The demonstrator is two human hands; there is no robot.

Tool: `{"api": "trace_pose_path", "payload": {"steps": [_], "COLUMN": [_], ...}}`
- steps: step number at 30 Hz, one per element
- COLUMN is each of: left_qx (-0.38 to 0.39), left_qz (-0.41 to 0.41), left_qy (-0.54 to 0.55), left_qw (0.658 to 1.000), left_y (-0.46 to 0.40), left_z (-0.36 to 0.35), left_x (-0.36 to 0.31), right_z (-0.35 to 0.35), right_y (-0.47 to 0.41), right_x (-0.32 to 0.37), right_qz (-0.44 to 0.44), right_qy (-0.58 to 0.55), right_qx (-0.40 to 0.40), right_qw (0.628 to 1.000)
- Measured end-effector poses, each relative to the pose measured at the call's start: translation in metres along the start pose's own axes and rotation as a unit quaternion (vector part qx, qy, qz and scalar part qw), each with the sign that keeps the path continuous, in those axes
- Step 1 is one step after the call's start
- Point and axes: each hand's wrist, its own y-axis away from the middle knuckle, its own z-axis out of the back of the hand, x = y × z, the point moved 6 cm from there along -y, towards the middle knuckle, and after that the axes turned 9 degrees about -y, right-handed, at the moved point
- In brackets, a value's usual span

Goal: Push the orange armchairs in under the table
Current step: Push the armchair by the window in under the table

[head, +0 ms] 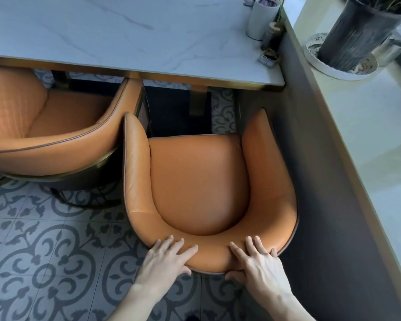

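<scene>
An orange leather armchair stands in front of me, its seat facing the white marble table. Its arm tips sit a little short of the table's front edge. My left hand and my right hand both rest on the top of its curved backrest, fingers over the rim and thumbs behind it. A second orange armchair stands to the left, its seat partly under the table and its arm touching the near chair's left arm.
A dark low wall runs close along the chair's right side, topped by a pale ledge with a dark planter. A white cylinder and small condiment items stand at the table's right end. The floor is patterned tile.
</scene>
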Motion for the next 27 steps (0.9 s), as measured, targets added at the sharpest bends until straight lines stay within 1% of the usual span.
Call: {"api": "trace_pose_path", "payload": {"steps": [5,9,11,13,16,23,27], "left_qx": [-0.026,-0.030,-0.050,-0.049,-0.029,-0.028,-0.043], "left_qz": [-0.014,0.007,0.017,0.027,0.028,0.015,0.005], "left_qy": [-0.016,0.015,0.044,0.059,0.067,0.058,0.063], "left_qw": [0.999,0.999,0.998,0.997,0.997,0.998,0.997], "left_y": [0.003,-0.001,-0.010,-0.020,-0.039,-0.083,-0.110], "left_z": [0.006,0.013,0.023,0.030,0.040,0.066,0.078], "left_x": [-0.001,0.009,0.021,0.035,0.052,0.088,0.109], "right_z": [0.000,0.005,0.008,0.013,0.022,0.042,0.056], "right_y": [0.007,-0.001,-0.015,-0.031,-0.053,-0.106,-0.136], "right_x": [0.002,0.007,0.011,0.017,0.023,0.027,0.027], "right_qz": [-0.023,-0.046,-0.054,-0.058,-0.056,-0.053,-0.053], "right_qy": [-0.011,-0.023,-0.026,-0.028,-0.021,-0.007,-0.021], "right_qx": [0.018,0.015,0.012,0.007,-0.006,-0.034,-0.045], "right_qw": [1.000,0.999,0.998,0.998,0.998,0.998,0.997]}}
